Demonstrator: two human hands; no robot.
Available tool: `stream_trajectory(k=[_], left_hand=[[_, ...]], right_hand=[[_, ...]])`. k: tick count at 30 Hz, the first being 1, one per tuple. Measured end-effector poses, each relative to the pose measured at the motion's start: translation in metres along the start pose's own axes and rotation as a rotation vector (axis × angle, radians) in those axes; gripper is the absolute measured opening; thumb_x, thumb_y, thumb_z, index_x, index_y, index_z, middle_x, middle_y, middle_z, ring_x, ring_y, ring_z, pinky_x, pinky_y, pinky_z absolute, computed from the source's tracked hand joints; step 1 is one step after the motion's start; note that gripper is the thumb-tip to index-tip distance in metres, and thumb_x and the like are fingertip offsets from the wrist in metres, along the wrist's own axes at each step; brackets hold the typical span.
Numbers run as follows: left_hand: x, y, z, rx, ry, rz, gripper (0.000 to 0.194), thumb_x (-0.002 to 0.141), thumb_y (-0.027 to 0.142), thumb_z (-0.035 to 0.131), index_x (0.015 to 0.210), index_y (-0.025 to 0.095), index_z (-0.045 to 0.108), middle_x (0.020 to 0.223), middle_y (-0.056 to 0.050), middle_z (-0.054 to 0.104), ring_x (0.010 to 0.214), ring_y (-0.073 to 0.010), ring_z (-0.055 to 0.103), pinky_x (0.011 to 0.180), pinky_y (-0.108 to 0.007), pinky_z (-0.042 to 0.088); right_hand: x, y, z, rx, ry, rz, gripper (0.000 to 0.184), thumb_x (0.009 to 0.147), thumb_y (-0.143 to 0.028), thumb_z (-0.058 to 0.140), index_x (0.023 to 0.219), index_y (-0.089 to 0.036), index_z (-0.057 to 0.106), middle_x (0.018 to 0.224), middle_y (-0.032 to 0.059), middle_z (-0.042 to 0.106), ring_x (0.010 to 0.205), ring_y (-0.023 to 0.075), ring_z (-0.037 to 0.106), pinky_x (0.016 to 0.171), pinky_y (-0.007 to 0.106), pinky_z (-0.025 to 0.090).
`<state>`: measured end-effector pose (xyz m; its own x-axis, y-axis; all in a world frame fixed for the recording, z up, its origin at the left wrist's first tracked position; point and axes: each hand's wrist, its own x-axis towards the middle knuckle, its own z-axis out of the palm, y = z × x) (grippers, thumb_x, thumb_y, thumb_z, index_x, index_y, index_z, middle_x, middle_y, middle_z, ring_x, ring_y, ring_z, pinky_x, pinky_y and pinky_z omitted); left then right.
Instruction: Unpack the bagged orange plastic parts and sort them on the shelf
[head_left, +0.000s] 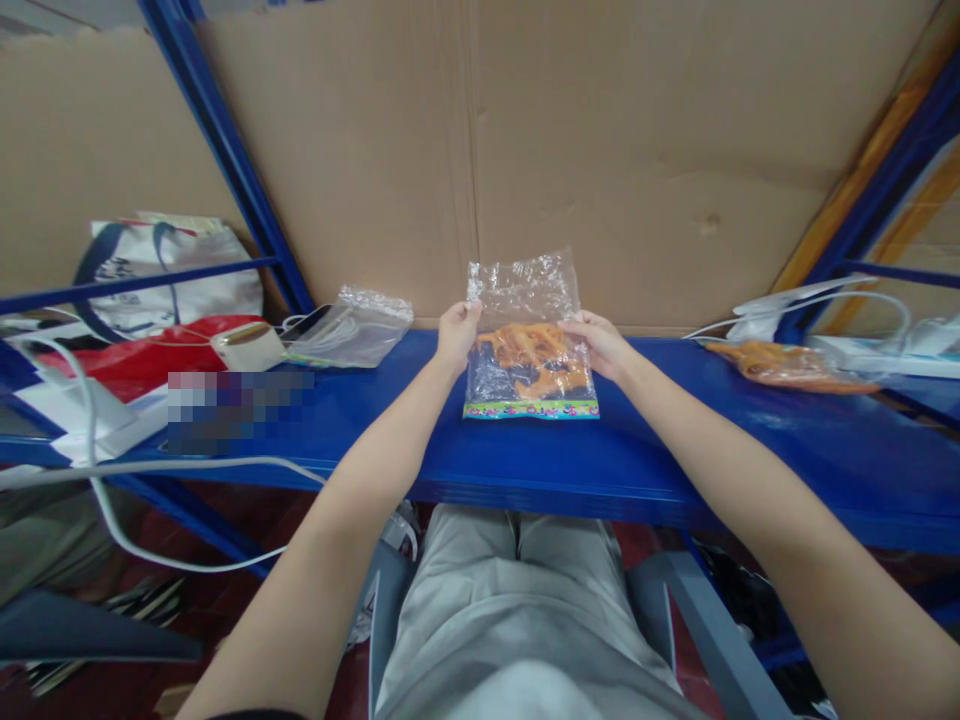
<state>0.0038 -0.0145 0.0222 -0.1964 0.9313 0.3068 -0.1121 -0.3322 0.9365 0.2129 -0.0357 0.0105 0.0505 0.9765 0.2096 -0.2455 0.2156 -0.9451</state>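
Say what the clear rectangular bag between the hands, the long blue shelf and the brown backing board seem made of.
Clear rectangular bag: glossy, thin plastic film, from its crinkles and glints.
Long blue shelf: probably painted metal, from its smooth sheen.
Brown backing board: matt, apparently cardboard, given its creases.

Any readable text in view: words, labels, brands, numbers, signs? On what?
None can be read with certainty.
Clear plastic bag with orange pieces: pink marks on its green-yellow bottom strip, too small to read.
White fabric tote bag with dark handles: dark marks like lettering, too blurred to read.
Flat clear plastic bag with green edge: no legible text.
Pixelated patch: unreadable.
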Motion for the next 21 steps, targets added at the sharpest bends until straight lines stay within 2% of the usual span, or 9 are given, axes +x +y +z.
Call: stream_trajectory(k=[3, 5, 7, 11, 13, 16, 19, 21], left_hand=[[0.002, 0.0, -0.001, -0.006, 0.009, 0.011, 0.031, 0.1, 0.024, 0.054, 0.069, 0.02, 0.052, 0.036, 0.012, 0.028, 0.028, -0.0058, 0.024, 0.034, -0.018, 0.016], [0.003, 0.001, -0.002, -0.015, 0.007, 0.014, 0.031, 0.101, 0.028, 0.053, 0.071, 0.02, 0.053, 0.035, 0.012, 0.026, 0.027, -0.0059, 0.023, 0.034, -0.019, 0.017], [0.003, 0.002, -0.002, -0.017, 0.007, 0.011, 0.031, 0.101, 0.031, 0.053, 0.072, 0.021, 0.054, 0.035, 0.012, 0.025, 0.027, -0.0061, 0.022, 0.034, -0.019, 0.017], [0.004, 0.001, -0.005, 0.007, -0.016, -0.015, 0.03, 0.101, 0.041, 0.054, 0.079, 0.021, 0.057, 0.035, 0.013, 0.025, 0.027, -0.0067, 0.023, 0.036, -0.019, 0.02], [0.005, 0.0, -0.006, 0.025, -0.042, -0.028, 0.032, 0.1, 0.049, 0.053, 0.087, 0.021, 0.061, 0.036, 0.012, 0.028, 0.028, -0.007, 0.026, 0.037, -0.019, 0.023], [0.008, -0.003, -0.007, 0.035, -0.106, -0.055, 0.041, 0.099, 0.057, 0.048, 0.103, 0.019, 0.065, 0.039, 0.01, 0.037, 0.03, -0.0076, 0.035, 0.04, -0.018, 0.028], [0.01, -0.005, -0.007, -0.017, -0.196, -0.146, 0.051, 0.099, 0.062, 0.043, 0.115, 0.018, 0.064, 0.047, 0.006, 0.05, 0.037, -0.0098, 0.047, 0.045, -0.019, 0.037], [0.011, -0.005, -0.008, -0.073, -0.269, -0.227, 0.057, 0.098, 0.065, 0.04, 0.117, 0.017, 0.063, 0.053, 0.003, 0.058, 0.043, -0.0119, 0.055, 0.048, -0.021, 0.043]], right_hand=[[-0.001, -0.002, -0.002, 0.006, -0.064, 0.026, 0.055, 0.067, -0.022, 0.087, 0.058, -0.022, 0.032, 0.047, -0.0104, 0.037, 0.041, 0.0054, 0.032, 0.042, 0.018, 0.031], [-0.003, -0.005, -0.003, 0.013, -0.091, 0.027, 0.056, 0.069, -0.025, 0.087, 0.057, -0.022, 0.032, 0.045, -0.0109, 0.034, 0.039, 0.0048, 0.028, 0.04, 0.018, 0.027], [-0.004, -0.007, -0.003, 0.007, -0.104, 0.03, 0.049, 0.07, -0.027, 0.086, 0.059, -0.022, 0.038, 0.044, -0.0109, 0.035, 0.039, 0.0054, 0.028, 0.039, 0.018, 0.027], [-0.003, -0.005, -0.002, -0.067, -0.074, 0.009, 0.03, 0.074, -0.033, 0.083, 0.069, -0.022, 0.056, 0.048, -0.0089, 0.046, 0.042, 0.0074, 0.038, 0.043, 0.02, 0.033], [0.0, 0.0, -0.002, -0.124, -0.037, -0.049, 0.026, 0.076, -0.038, 0.08, 0.071, -0.021, 0.061, 0.05, -0.0081, 0.048, 0.044, 0.0072, 0.041, 0.045, 0.02, 0.033], [0.007, 0.008, -0.005, -0.17, 0.066, -0.175, 0.028, 0.08, -0.045, 0.075, 0.073, -0.021, 0.062, 0.046, -0.0096, 0.042, 0.042, 0.0072, 0.037, 0.045, 0.02, 0.031], [0.016, 0.012, -0.012, -0.158, 0.197, -0.268, 0.029, 0.085, -0.05, 0.069, 0.082, -0.022, 0.064, 0.044, -0.0113, 0.035, 0.039, 0.0087, 0.034, 0.043, 0.022, 0.031], [0.022, 0.012, -0.019, -0.134, 0.304, -0.332, 0.03, 0.087, -0.051, 0.065, 0.087, -0.021, 0.065, 0.046, -0.0109, 0.037, 0.04, 0.01, 0.038, 0.045, 0.023, 0.035]])
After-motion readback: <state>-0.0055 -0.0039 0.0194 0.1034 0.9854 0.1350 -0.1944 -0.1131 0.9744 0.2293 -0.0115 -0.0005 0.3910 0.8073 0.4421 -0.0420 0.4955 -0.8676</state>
